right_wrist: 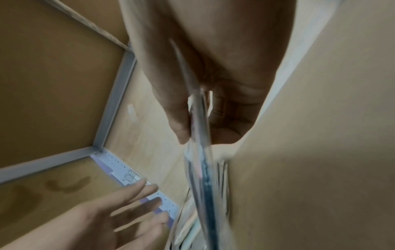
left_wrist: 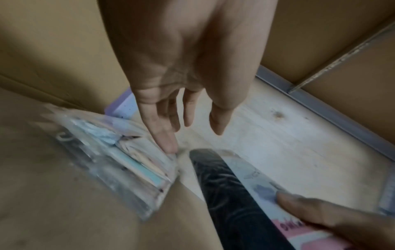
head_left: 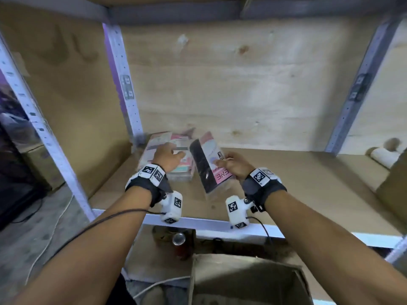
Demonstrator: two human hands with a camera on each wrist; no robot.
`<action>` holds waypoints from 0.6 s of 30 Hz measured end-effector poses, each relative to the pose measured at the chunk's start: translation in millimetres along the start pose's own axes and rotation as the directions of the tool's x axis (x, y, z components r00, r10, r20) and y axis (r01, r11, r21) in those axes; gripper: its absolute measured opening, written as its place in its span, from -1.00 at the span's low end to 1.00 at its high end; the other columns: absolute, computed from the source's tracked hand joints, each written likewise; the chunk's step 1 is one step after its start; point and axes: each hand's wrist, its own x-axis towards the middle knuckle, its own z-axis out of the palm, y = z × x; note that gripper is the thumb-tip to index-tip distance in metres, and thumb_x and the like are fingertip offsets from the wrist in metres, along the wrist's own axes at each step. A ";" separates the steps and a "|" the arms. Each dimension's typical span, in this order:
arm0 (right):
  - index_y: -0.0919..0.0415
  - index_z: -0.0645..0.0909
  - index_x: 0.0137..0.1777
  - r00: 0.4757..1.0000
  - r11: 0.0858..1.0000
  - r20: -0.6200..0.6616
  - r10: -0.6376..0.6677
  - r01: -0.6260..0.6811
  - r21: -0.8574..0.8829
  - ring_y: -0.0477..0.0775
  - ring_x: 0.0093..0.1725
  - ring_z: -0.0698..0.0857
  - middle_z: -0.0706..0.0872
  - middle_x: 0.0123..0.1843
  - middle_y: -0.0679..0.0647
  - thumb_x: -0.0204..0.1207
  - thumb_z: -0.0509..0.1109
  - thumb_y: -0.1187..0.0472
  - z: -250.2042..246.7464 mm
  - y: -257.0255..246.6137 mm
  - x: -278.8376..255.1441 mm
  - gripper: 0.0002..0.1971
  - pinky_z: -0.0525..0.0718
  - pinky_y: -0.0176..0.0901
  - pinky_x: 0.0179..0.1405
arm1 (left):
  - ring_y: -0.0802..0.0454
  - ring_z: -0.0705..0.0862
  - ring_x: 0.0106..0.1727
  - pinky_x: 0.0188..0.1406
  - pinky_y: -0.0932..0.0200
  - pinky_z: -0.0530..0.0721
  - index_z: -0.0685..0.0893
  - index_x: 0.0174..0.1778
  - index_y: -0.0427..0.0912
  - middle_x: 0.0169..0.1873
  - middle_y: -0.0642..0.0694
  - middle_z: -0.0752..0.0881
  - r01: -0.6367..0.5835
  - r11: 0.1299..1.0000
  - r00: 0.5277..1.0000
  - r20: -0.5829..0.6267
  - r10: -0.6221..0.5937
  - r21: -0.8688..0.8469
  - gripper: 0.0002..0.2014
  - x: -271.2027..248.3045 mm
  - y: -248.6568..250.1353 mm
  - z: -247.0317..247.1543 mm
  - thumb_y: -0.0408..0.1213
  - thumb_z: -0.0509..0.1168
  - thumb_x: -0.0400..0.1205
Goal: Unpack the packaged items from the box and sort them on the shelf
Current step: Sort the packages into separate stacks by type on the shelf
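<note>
The packet (head_left: 208, 167), black and pink in clear wrap, is at frame centre in the head view, tilted above the shelf (head_left: 297, 179). The right hand (head_left: 233, 165) pinches it between thumb and fingers. Just left, the stack (head_left: 164, 157) of packets lies flat by the post (head_left: 123, 84). The left hand (head_left: 168, 156), fingers straight and spread, is over the stack. The box (head_left: 248, 282) stands open at lower centre.

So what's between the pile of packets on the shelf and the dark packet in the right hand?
Nothing: the head view shows a narrow strip of bare shelf between the pile of packets and the dark packet.
</note>
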 end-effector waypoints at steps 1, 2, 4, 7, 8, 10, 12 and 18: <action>0.44 0.70 0.05 1.000 1.000 0.001 -0.010 0.010 -0.005 0.25 -0.23 0.76 0.79 -0.09 0.36 0.52 0.56 0.17 -9.0 -4.3 -11.2 -0.70 0.73 0.08 -0.16 | -0.25 0.66 0.35 0.31 0.01 0.56 0.62 0.38 -0.25 0.28 -0.26 0.71 -0.011 0.999 0.999 0.039 0.012 -0.031 -0.55 -5.4 8.8 7.3 -0.03 0.35 0.67; 0.32 0.72 -0.10 1.000 1.000 0.006 -0.015 0.015 -0.009 0.18 -0.30 0.72 0.78 -0.19 0.26 0.50 0.57 0.16 -18.3 -7.6 -22.9 -0.79 0.68 -0.03 -0.24 | -0.25 0.68 0.33 0.33 -0.01 0.59 0.63 0.34 -0.21 0.26 -0.25 0.72 -0.013 0.997 0.996 0.082 0.019 -0.071 -0.57 -10.8 17.5 14.6 0.00 0.35 0.68; 0.23 0.64 -0.22 0.999 0.999 0.002 -0.037 0.037 -0.009 0.15 -0.29 0.65 0.71 -0.25 0.21 0.50 0.58 0.17 -37.2 -11.6 -43.7 -0.80 0.60 -0.04 -0.21 | -0.24 0.75 0.18 0.29 -0.09 0.69 0.65 0.06 -0.05 0.12 -0.25 0.76 -0.021 0.986 0.989 0.144 0.046 -0.166 -0.78 -17.4 32.7 29.2 0.02 0.35 0.68; 0.30 0.66 -0.02 0.999 1.000 0.022 -0.029 0.029 0.006 0.17 -0.20 0.64 0.69 -0.15 0.30 0.51 0.56 0.17 -65.0 -11.6 -69.2 -0.78 0.57 0.02 -0.14 | -0.20 0.74 -0.05 0.06 -0.10 0.79 0.66 0.08 -0.09 0.01 -0.26 0.73 0.021 0.950 0.977 0.206 0.046 -0.310 -0.70 -16.7 52.0 49.6 0.08 0.34 0.67; 0.32 0.67 0.01 0.999 1.000 0.023 -0.024 0.024 0.012 0.15 -0.23 0.64 0.69 -0.16 0.28 0.52 0.55 0.17 -75.6 -9.6 -75.2 -0.77 0.58 -0.02 -0.18 | -0.19 0.72 -0.07 0.02 -0.07 0.79 0.65 0.19 -0.19 -0.01 -0.25 0.71 0.037 0.942 0.975 0.220 0.040 -0.333 -0.58 -13.0 57.9 57.7 0.12 0.34 0.66; 0.42 0.68 0.07 1.000 0.999 0.014 -0.008 0.007 0.044 0.09 -0.32 0.63 0.69 -0.18 0.23 0.53 0.55 0.19 -94.3 -2.8 -83.6 -0.72 0.60 -0.16 -0.29 | -0.15 0.68 -0.10 0.00 -0.07 0.73 0.65 0.15 -0.25 -0.03 -0.23 0.69 0.039 0.931 0.977 0.208 0.040 -0.363 -0.53 -4.9 65.7 72.9 0.14 0.36 0.64; 0.46 0.69 0.13 1.000 0.996 0.018 0.022 -0.023 0.085 0.06 -0.34 0.65 0.72 -0.17 0.21 0.52 0.56 0.19 -108.4 8.3 -89.0 -0.67 0.63 -0.22 -0.33 | -0.12 0.71 -0.06 0.08 -0.04 0.68 0.68 0.06 -0.17 0.06 -0.23 0.73 0.032 0.907 0.984 0.170 0.044 -0.419 -0.65 1.6 69.9 84.4 0.08 0.38 0.64; 0.23 0.80 0.06 0.988 0.977 0.059 0.141 -0.149 0.153 0.07 -0.30 0.70 0.77 -0.16 0.22 0.50 0.57 0.14 -136.9 55.8 -94.2 -0.79 0.67 -0.21 -0.33 | 0.10 0.85 -0.29 -0.37 0.35 0.73 0.79 0.04 -0.11 0.00 -0.18 0.82 0.169 0.855 0.925 0.378 0.034 -0.491 -0.78 13.0 76.6 114.3 -0.04 0.43 0.64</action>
